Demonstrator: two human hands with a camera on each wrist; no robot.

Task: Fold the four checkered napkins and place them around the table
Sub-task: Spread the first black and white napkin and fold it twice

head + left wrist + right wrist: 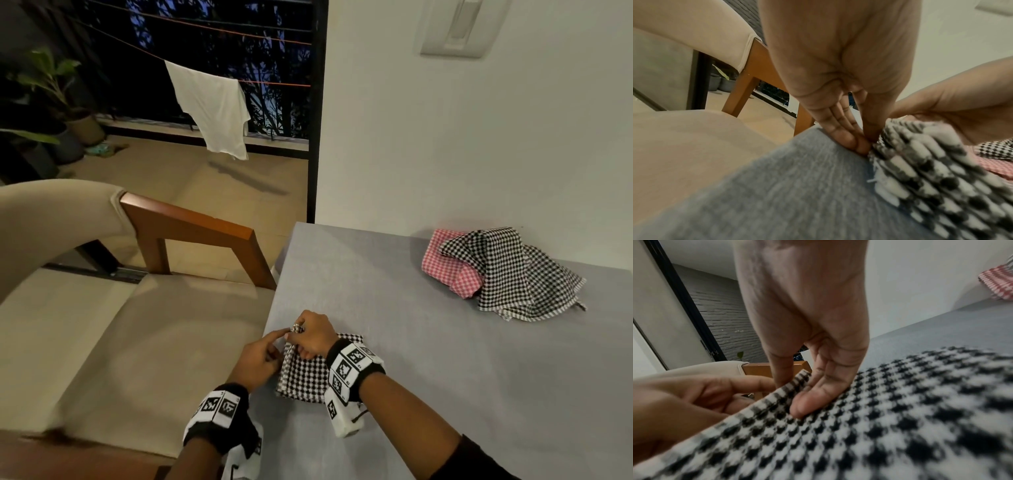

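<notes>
A folded black-and-white checkered napkin [305,375] lies near the left edge of the grey table [445,377]. My right hand [308,337] is over its far left corner; the right wrist view shows thumb and fingers pinching the raised edge [792,394]. My left hand [274,344] comes in from the table's side with its index finger stretched toward that corner. In the left wrist view its thumb and fingers [863,141] meet on the napkin's edge. At the back right a crumpled black-and-white napkin [513,270] lies partly over a pink checkered one [442,263].
A beige cushioned chair [102,325] with a wooden frame [205,226] stands against the table's left side. A white wall [479,154] runs along the table's far edge. An open doorway beyond the chair shows a balcony with a hanging white cloth [212,106].
</notes>
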